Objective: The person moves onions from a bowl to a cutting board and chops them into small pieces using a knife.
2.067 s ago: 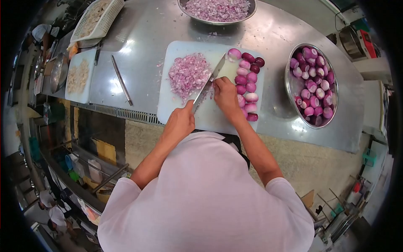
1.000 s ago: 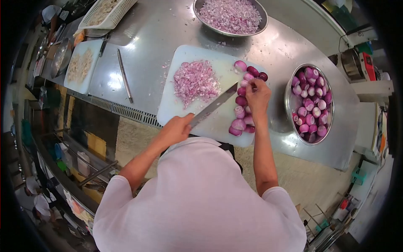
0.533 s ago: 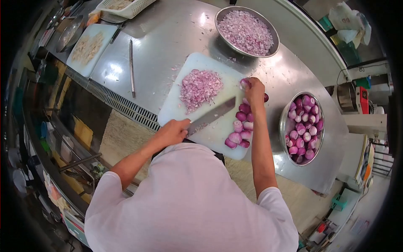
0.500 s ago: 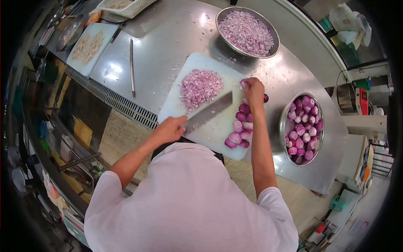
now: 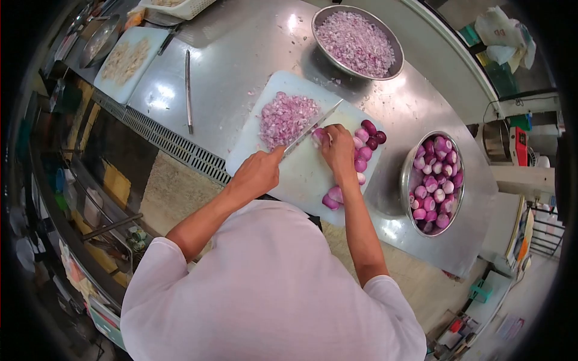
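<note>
My left hand (image 5: 257, 173) is closed around the handle of a kitchen knife (image 5: 328, 113), its broad blade now seen nearly edge-on over the white cutting board (image 5: 295, 180). Against the blade's right side, my right hand (image 5: 338, 151) pinches a purple shallot (image 5: 318, 135) on the board. Left of the blade lies a heap of chopped shallots (image 5: 286, 119). Several peeled shallots (image 5: 363, 153) are lined up along the board's right edge, some partly hidden behind my right hand and forearm.
A steel bowl (image 5: 402, 186) of whole peeled shallots stands at the right. Behind the board is another steel bowl (image 5: 385, 78) filled with chopped shallots. A thin metal rod (image 5: 188, 90) and a second cutting board (image 5: 123, 90) with pale pieces lie to the left.
My right hand has brought a shallot leftward from the board's right edge to the blade. The knife has turned from lying flat to edge-on, and my left hand has moved slightly up and right.
</note>
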`<state>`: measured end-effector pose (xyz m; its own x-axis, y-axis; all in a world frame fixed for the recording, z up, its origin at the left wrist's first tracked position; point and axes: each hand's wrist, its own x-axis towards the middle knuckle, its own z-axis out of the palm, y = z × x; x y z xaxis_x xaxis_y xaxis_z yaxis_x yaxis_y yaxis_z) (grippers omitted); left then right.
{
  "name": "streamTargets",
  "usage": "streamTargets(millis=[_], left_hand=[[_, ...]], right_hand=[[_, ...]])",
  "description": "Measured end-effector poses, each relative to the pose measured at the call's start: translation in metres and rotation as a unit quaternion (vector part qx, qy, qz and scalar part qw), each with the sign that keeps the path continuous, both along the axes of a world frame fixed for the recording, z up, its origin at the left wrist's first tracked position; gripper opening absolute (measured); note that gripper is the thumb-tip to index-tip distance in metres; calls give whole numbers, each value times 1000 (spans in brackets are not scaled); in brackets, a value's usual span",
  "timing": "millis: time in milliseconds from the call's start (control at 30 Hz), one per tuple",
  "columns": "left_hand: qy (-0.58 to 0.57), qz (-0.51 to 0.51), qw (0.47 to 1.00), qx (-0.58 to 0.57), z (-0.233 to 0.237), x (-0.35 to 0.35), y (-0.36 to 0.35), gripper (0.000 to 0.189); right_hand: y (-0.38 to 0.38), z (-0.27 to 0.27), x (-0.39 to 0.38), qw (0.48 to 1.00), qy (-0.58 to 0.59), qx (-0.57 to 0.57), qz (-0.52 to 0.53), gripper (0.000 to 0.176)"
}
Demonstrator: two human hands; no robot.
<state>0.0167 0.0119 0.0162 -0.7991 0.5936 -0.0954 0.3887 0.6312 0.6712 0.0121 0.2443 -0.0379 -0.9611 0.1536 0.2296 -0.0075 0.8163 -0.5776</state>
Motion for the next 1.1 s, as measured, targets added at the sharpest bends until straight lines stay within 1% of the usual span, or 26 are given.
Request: streamTargets(millis=[33, 67, 167, 233, 300, 367, 433, 500, 667, 733, 867, 933, 1100], left_hand=[[-13, 6, 1000, -16, 6, 0, 1, 25], [-11, 1, 1000, -20, 1, -2, 1, 25], [-4, -26, 999, -46, -8, 0, 1, 30], [-37, -24, 996, -75, 16, 1, 4, 32], [-34, -33, 995, -84, 7, 0, 5, 32], [-32, -41, 994, -96, 2, 0, 1, 31], [-35, -56, 992, -112, 10, -5, 3, 31], [-38, -65, 992, -102, 13, 0, 4, 31], [5, -85, 991, -99, 6, -9, 6, 29], [-31, -81, 990, -111, 30, -4, 7, 30], [-37, -98, 988, -113, 1, -7, 0, 29], [-34, -97, 989, -105, 22, -5, 4, 29], [-32, -94, 987, -127, 11, -5, 1, 28]], right_hand=[[-1, -1, -1, 1000, 2, -3, -4, 21], [-2, -3, -1, 1000, 8, 2, 4, 21], [-7, -1, 2, 1000, 4, 8, 9, 21], [-4, -2, 6, 1000, -7, 11, 1, 21], [-7, -5, 3, 1000, 27, 10, -6, 17], [-8, -6, 4, 1000, 21, 7, -9, 16], [-6, -7, 3, 1000, 17, 10, -18, 15], [-7, -11, 7, 998, 53, -2, -23, 14], [-10, -9, 8, 999, 42, -1, -33, 15], [-8, -10, 14, 998, 42, -9, -37, 14], [-13, -12, 13, 997, 63, -15, -44, 13], [-9, -12, 14, 997, 65, -11, -50, 12], [-13, -12, 15, 996, 72, -15, -56, 11]])
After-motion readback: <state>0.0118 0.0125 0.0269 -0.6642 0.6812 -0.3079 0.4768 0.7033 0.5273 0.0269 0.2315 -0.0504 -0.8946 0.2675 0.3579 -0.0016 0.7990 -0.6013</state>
